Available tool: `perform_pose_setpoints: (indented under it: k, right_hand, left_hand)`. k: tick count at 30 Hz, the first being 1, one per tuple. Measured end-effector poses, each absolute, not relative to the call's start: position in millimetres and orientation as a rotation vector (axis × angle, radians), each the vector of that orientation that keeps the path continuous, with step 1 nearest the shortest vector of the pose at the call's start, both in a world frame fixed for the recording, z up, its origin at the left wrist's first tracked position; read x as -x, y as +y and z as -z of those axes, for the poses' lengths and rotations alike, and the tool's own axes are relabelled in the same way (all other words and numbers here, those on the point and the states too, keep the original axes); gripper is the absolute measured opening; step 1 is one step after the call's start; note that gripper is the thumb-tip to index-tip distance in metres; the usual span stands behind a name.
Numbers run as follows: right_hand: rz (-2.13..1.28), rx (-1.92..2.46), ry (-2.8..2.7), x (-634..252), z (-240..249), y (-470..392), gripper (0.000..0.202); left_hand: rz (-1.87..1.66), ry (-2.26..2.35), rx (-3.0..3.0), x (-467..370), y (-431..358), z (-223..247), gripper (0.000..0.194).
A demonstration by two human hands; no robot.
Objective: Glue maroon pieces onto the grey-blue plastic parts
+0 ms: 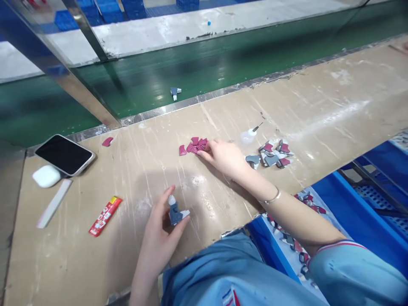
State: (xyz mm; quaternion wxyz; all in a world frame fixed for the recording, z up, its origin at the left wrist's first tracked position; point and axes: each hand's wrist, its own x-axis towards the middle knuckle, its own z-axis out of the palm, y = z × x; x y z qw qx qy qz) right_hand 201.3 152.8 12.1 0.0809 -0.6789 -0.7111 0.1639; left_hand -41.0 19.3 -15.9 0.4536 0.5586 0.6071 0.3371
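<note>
Between the thumb and fingers of my left hand (161,227) is a small dark grey and white plastic part (175,213), held just above the table. My right hand (223,157) reaches out to a small pile of maroon plastic pieces (196,145); its thumb and forefinger are at the pile's right edge, and whether a piece is between them is hard to see. Right of that hand lies a group of grey and white parts (270,159), several with maroon pieces on them. Behind the group is a clear squeeze bottle (247,136) with a thin needle tip.
A phone (65,154), white earbud case (46,176), pale strip (55,204), red packet (105,216) and single maroon piece (107,141) lie at left. Beyond a metal edge runs a green conveyor belt (134,89) carrying one grey part (175,93). Blue bins (338,204) stand below right.
</note>
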Motion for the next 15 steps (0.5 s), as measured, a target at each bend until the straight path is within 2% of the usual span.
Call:
perform_pose_setpoints:
  k: [4,10,15]
  right_hand:
    - [-0.466,2.105,-2.107,-192,-14,174,0.024]
    - [-0.674,1.961,-2.04,-201,-17,157,0.019]
    - [-0.776,1.276,-1.962,-196,-9,100,0.011]
  left_hand:
    - [-0.785,1.521,-1.33,34,16,17,0.06]
    - [-0.799,1.491,-1.287,38,18,22,0.063]
    - [-0.871,1.494,-1.296,32,20,27,0.07]
